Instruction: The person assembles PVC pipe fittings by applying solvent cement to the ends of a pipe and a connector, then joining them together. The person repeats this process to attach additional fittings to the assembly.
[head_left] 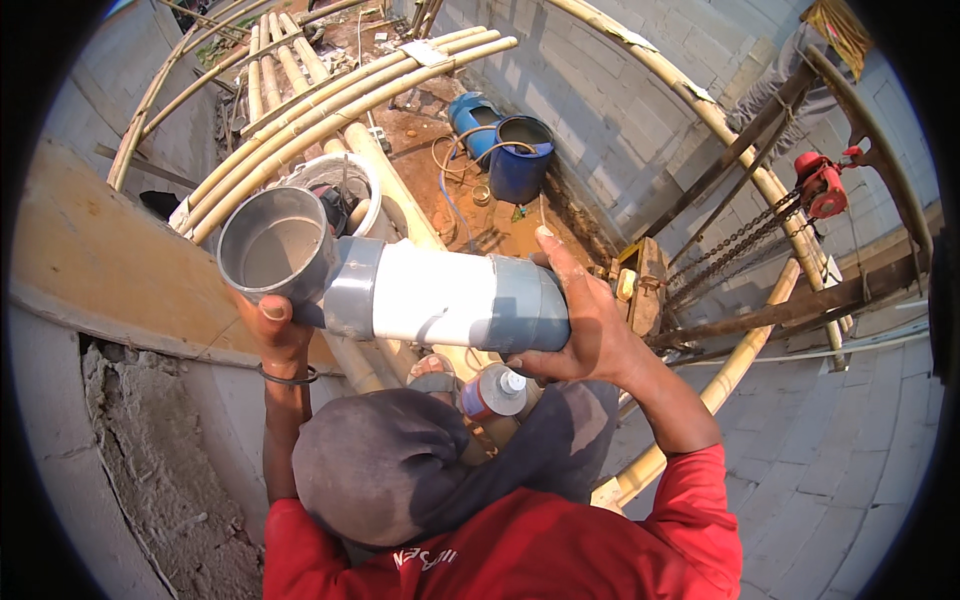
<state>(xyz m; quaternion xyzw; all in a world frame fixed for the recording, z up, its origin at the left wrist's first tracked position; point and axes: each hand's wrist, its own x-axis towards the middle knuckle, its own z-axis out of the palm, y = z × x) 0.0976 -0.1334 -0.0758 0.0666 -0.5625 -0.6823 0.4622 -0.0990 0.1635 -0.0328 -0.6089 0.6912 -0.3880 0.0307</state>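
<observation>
Above my lap lies a PVC pipe assembly, held crosswise in both hands. Its short white pipe [430, 295] joins a grey fitting [350, 290] with a wide open mouth facing up on the left and a grey elbow [530, 305] on the right. My left hand [270, 320] supports the left fitting from below, its thumb against the rim's outside and its other fingers mostly hidden. My right hand [590, 310] wraps round the elbow's outer end, thumb on the far side. Below the pipe, near my sandalled foot [432, 375], stands a can with a white cap [497, 390].
Several bamboo poles [400, 85] run across ahead. A white bucket [372, 190] holding tools stands behind the pipe. Two blue drums [520, 175] and a hose [445, 165] are on the muddy ground below. A red chain hoist [822, 185] hangs at right, beside a block wall [640, 110].
</observation>
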